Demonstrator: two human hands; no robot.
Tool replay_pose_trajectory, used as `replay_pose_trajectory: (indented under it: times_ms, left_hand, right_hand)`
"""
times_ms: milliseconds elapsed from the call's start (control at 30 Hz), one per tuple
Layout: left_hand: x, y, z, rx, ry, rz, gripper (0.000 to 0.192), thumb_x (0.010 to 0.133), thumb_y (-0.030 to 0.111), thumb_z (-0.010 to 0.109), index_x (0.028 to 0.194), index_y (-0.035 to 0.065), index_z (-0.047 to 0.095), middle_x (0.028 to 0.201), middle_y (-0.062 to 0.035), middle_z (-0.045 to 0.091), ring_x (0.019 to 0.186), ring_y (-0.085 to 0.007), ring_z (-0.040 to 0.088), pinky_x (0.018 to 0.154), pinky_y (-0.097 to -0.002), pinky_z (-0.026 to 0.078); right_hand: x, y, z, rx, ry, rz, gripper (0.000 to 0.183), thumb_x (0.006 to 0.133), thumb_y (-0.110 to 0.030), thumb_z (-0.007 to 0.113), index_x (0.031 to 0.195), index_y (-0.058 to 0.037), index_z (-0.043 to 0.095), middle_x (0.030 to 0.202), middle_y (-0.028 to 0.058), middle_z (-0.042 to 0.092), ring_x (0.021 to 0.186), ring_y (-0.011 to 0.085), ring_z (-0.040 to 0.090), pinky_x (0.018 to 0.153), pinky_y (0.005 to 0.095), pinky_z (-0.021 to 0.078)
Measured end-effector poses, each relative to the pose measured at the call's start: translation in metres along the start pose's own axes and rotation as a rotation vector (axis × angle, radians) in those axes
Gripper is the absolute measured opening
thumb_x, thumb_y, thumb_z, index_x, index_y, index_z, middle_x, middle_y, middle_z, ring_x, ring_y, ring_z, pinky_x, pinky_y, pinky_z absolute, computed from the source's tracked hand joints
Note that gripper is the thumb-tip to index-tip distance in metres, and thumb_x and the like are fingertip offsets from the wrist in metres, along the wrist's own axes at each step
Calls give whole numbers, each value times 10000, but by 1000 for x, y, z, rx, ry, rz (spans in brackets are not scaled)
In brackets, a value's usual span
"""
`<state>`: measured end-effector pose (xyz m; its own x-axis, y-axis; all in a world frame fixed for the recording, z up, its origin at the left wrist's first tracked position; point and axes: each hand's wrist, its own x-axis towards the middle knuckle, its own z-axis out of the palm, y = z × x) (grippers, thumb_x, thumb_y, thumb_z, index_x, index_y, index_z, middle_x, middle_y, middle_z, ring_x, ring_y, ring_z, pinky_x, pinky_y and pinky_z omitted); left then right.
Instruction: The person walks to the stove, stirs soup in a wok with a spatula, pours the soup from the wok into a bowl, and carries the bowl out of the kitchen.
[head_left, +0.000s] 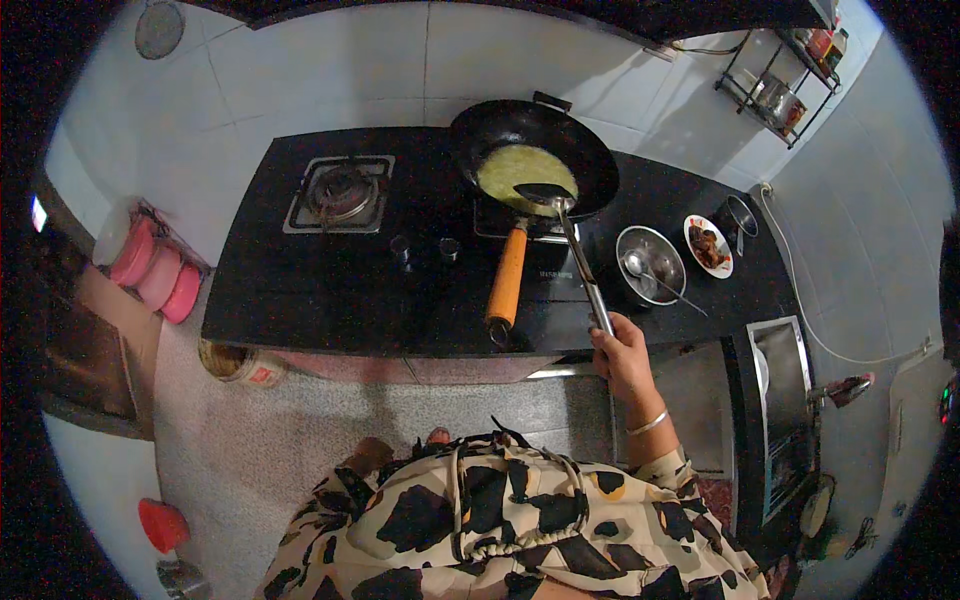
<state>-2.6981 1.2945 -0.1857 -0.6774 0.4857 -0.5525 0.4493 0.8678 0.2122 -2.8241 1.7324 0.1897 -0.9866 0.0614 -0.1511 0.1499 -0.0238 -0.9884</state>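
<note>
My right hand (624, 351) grips the handle of a long metal cooking spatula (579, 251). Its dark blade rests at the near side of a black wok (592, 161), at the edge of a pale yellow-green, egg-like layer (525, 169). The wok sits over the right burner, with its wooden handle (508, 281) pointing towards me. Down by my patterned clothing, my left hand (367, 454) shows only as a dim shape near the sleeve. Its fingers cannot be made out.
Right of the wok stand a metal bowl (626, 240) with a spoon (636, 264), a plate of dark food (707, 247) and a small dark pot (739, 214). The left gas burner (341, 195) is bare. A wire rack (780, 90) hangs at upper right; pink containers (161, 274) stand left.
</note>
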Motion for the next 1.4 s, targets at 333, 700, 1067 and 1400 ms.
replay_pose_trajectory:
  times_ms: [333,700,1067,1400]
  left_hand:
    - [-10,10,-23,45,-147,-58,130,672,184,562,662,101,661,684,-82,621,645,-263,598,590,-372,479]
    - [3,9,-22,-15,-322,-170,144,712,190,559,791,135,667,789,-59,641,748,-251,615,650,-365,499]
    - [11,-3,5,124,-136,-32,181,674,274,571,789,168,663,814,-71,632,772,-284,604,664,-391,488]
    - [0,8,-15,116,-148,30,151,691,236,547,708,137,660,756,-71,633,743,-272,604,635,-411,479]
  right_hand:
    - [-3,-2,2,-13,-8,-16,170,802,-62,528,967,-31,503,609,-34,404,401,47,344,342,197,247]
    - [-5,-3,0,28,-22,-32,159,793,-67,542,938,-29,485,598,-35,396,403,46,339,343,195,242]
    - [-6,-8,0,11,-18,6,165,803,-65,525,957,-22,489,590,-33,396,402,46,339,344,197,240]
    - [12,-51,-7,-42,27,-150,132,753,-80,503,864,-8,496,530,-20,408,354,65,345,315,208,245]
